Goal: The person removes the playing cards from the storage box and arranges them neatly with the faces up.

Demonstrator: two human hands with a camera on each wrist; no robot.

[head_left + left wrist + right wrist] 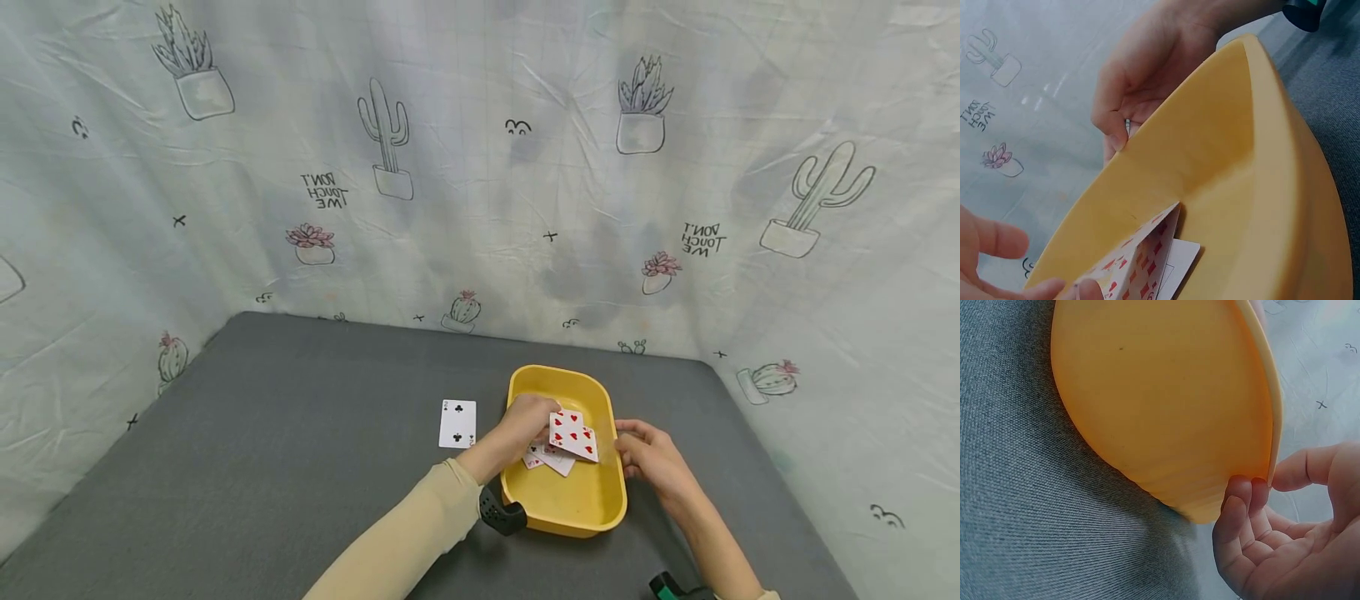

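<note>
On a grey table (300,433) a yellow tub (562,504) is sitting, a right hand (652,458) pinching its rim (1277,400). Inside, a left hand (528,418) is touching playing cards (576,437); whether gripping, I can't tell. They're looking light, slick, bendable, best pinched by edges.

A yellow tub (564,504), oblong with rounded corners, stands on the grey tabletop (300,433), its open side facing up. Inside, toward the middle, I can see red-pipped cards (572,433), face up, tilted and overlapping; hearts show on them. Other cards (559,463) lie partly hidden beneath, spread at angles on the tub's floor. Just left of the tub, apart from it, a two of clubs (457,425) lies flat, face up.
</note>
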